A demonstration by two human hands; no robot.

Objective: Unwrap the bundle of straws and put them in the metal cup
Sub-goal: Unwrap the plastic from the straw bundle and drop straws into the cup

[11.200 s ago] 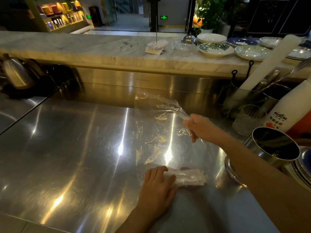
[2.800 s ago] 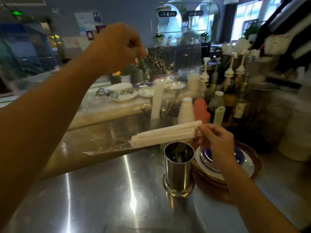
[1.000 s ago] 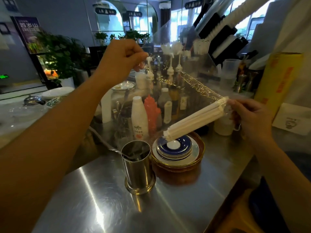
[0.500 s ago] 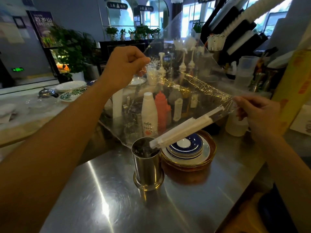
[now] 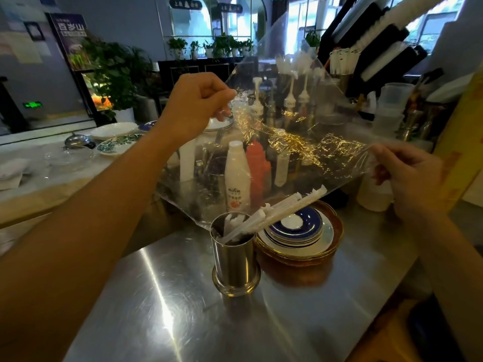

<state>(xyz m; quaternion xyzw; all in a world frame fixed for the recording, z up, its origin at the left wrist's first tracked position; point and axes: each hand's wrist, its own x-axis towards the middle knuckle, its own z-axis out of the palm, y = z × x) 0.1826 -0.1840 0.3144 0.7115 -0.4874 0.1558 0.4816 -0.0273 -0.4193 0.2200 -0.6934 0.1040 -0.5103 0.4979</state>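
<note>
White paper-wrapped straws [image 5: 274, 214] lean out of the metal cup [image 5: 235, 259], their lower ends inside it and their tops slanting up to the right. The cup stands upright on the steel counter [image 5: 162, 309]. Above it a clear plastic wrap sheet [image 5: 287, 142] is stretched in the air. My left hand [image 5: 196, 105] pinches its upper left corner. My right hand [image 5: 407, 178] pinches its right corner. No straws remain in the sheet.
A stack of blue-and-white saucers on a brown plate [image 5: 300, 231] sits right beside the cup. Behind stand a white bottle [image 5: 236, 176], a red bottle [image 5: 257, 168], pump bottles and containers. Plates [image 5: 115, 131] lie on the marble ledge at left. The counter edge runs at lower right.
The straws slid off the plastic sheet and dropped into the metal cup. Both hands still hold the sheet, now without straws.
</note>
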